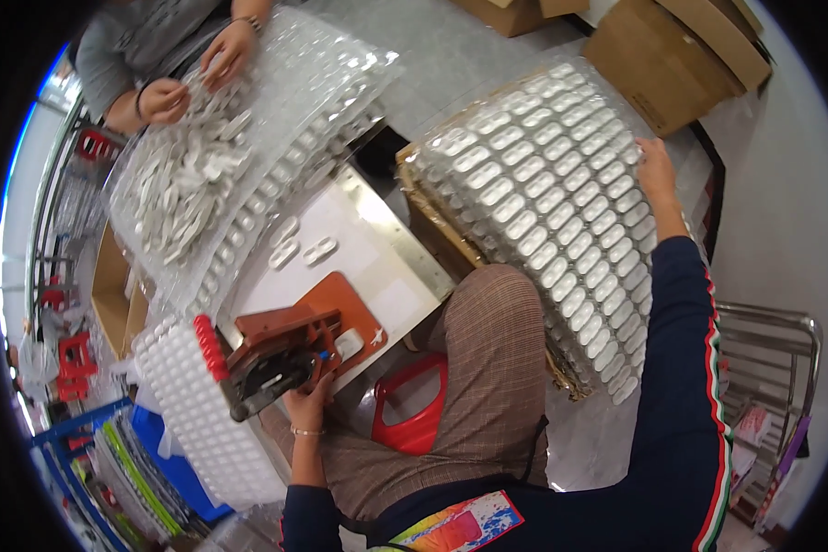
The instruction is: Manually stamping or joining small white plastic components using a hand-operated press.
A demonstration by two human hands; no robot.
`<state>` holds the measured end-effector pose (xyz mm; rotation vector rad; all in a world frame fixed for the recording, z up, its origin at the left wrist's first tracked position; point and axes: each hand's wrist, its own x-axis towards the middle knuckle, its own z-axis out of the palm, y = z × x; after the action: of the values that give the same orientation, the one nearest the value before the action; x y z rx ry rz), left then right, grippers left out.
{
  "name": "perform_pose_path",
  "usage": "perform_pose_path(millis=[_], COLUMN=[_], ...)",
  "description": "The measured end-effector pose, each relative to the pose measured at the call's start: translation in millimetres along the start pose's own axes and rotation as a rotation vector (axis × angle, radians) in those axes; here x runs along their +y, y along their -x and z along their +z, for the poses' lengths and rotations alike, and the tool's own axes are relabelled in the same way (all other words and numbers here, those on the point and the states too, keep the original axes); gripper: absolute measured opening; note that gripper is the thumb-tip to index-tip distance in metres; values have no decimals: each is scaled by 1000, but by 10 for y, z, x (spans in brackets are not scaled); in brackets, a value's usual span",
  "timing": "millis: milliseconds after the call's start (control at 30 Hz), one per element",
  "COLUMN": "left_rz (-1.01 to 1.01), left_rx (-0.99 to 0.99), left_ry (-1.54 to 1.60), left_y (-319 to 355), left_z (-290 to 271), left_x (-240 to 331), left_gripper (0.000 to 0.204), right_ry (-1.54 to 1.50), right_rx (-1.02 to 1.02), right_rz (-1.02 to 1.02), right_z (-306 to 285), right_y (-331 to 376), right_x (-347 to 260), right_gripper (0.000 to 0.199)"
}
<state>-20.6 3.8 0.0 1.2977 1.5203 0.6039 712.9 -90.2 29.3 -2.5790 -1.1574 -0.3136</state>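
At the lower left, flat items are held upright in a blue rack [124,478], and a white tray [198,409] of rounded cells is set beside it. Above these, a heap of small white parts [179,189] is spread over clear plastic trays [317,69], and the heap is being worked at by a co-worker's two hands [228,57].

A brown hand press [285,333] with a red ribbed handle [212,348] is placed at the near edge of the worktop [396,294], with an orange plate [359,308] to its right. A single white piece [348,344] is seen at the press, over the plate. The left hand [310,397] is brought up against the press's near side — its fingertips are partly hidden, so what is held in its grip, if anything, cannot be made out. Three loose oval pieces [320,250] are laid farther back on the worktop.

To the right, rows of white ovals are carried in a large clear tray [561,221], supported by a cardboard box [432,207]. The tray's far right edge is met by the right hand [658,175] — fingers bent, but whether its grip is closed on the rim or on a piece cannot be made out.
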Motion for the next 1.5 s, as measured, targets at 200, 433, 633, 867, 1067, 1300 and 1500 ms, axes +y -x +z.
perform_pose_path(millis=[200, 433, 633, 867, 1067, 1300, 1500], left_rz=[-26, 130, 236, 390, 389, 372, 343], left_rx=[-87, -77, -49, -73, -74, -58, -29], left_ry=[-295, -95, -95, -112, -107, -136, -148], left_y=[-74, -75, -73, -66, -32, -35, -29], left_z=[36, 57, -59, 99, -1, -14, 58], left_x=[125, 106, 0, 3, -51, -33, 47], left_gripper=[31, 38, 45, 44, 47, 46, 45], right_ry=[103, -654, -766, -414, -596, -692, -837], right_rx=[25, -224, -488, -419, -386, -503, -658], right_rz=[-133, -308, -719, -768, -755, -768, -757], right_z=[91, 271, 216, 639, 220, -266, -352], right_y=[-52, 110, 1090, 1314, 1490, 1905, 2350], right_x=[445, -1732, -4272, -4451, -4280, -3876, -3813], right_gripper=[44, 44, 36, 32, 32, 34, 36])
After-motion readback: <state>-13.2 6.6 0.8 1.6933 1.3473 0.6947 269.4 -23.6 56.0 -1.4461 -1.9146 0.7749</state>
